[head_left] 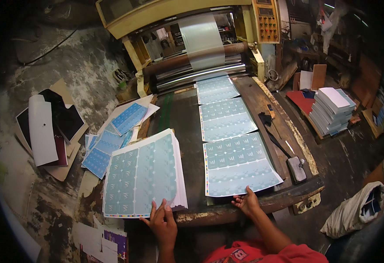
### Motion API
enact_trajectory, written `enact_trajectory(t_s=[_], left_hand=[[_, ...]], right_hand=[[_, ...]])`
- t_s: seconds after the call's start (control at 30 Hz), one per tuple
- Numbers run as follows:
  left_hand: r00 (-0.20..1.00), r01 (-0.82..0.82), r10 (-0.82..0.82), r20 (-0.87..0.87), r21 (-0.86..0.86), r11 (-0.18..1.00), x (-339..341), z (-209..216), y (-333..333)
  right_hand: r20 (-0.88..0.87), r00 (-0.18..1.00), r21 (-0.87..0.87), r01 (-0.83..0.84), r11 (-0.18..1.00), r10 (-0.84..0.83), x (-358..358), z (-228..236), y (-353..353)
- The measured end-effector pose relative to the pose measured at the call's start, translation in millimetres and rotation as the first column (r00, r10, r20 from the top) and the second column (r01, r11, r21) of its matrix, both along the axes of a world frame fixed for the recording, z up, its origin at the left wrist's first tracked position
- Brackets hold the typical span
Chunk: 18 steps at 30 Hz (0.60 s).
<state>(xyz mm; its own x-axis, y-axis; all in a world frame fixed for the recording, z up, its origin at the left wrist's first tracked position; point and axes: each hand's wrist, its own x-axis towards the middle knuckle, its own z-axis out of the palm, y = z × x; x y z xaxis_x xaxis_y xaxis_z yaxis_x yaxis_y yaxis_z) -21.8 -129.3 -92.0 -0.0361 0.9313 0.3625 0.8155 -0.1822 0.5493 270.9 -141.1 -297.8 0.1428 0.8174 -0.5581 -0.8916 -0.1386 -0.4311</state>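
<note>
A thick stack of printed sheets [141, 175] in pale blue-green lies on the left of the machine's bed. My left hand [162, 221] is at its near edge, fingers spread over the top sheet and thumb at the rim. To the right, three printed sheets lie in a line down the dark bed. At the front edge of the nearest printed sheet [240, 164] is my right hand [248, 204], its thumb on the edge and its other fingers bent below. The middle printed sheet [227, 118] and the far printed sheet [217, 90] lie behind it, toward the rollers.
A yellow-framed machine with rollers [200, 72] and clear film [202, 37] stands ahead. Loose blue sheets [108, 142] lie left of the stack. On the bed's right rests a grey pouch [296, 170] with a strap. A paper pile [331, 111] and white sack [354, 210] stand at right.
</note>
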Motion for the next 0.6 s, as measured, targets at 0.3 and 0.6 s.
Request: enact_trajectory(t_s=[0.3, 0.6], left_hand=[[0.896, 0.021, -0.038, 0.442, 0.043, 0.999, -13.5, -7.1, 2.8], [0.765, 0.591, -0.573, 0.295, 0.034, 0.806, 15.2, 25.1, -37.8]], right_hand=[[0.049, 0.994, -0.010, 0.093, 0.996, -0.093, -6.9, -5.3, 29.5], [-0.008, 0.922, 0.643, -0.293, 0.708, 0.388, -8.2, 106.6, -38.5]])
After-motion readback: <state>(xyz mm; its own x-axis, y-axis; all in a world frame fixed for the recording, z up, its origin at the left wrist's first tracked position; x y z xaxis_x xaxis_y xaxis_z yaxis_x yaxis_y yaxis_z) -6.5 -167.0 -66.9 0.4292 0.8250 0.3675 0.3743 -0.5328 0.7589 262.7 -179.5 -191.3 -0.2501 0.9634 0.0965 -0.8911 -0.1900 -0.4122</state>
